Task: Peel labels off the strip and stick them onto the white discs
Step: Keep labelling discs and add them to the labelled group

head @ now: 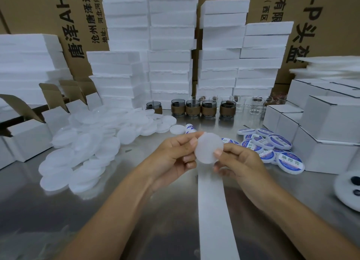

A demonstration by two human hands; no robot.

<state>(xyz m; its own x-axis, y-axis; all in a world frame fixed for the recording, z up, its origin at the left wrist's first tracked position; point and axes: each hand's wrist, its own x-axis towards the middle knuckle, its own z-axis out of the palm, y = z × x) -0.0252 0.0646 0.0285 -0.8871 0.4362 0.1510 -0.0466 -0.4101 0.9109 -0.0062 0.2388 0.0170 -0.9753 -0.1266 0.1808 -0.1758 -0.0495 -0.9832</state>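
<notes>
Both hands are raised over the steel counter [136, 211] with a single white disc [209, 147] held between them, its plain face turned toward the camera. The left hand [175, 152] has its grip on the disc's left edge, thumb and forefinger pinching it near the top. The right hand [239, 162] grasps the lower right edge, its thumb pressed on the face and its fingers curled behind. Below the disc the label strip [214, 211] lies flat on the counter as a long white band running toward the near edge. Beyond the hands a short stretch of it with blue print shows. To the left is a loose pile of bare white discs [87, 148], overlapping one another. To the right, just beside the white cartons [329, 123], lies a cluster of labelled discs [272, 144] with blue and white print. Further back stands a row of glass cups with brown sleeves [192, 108], with clear glasses [255, 103] beside them. Behind these rise stacks of white foam blocks [169, 60], with printed cardboard boxes [311, 16] behind them.
</notes>
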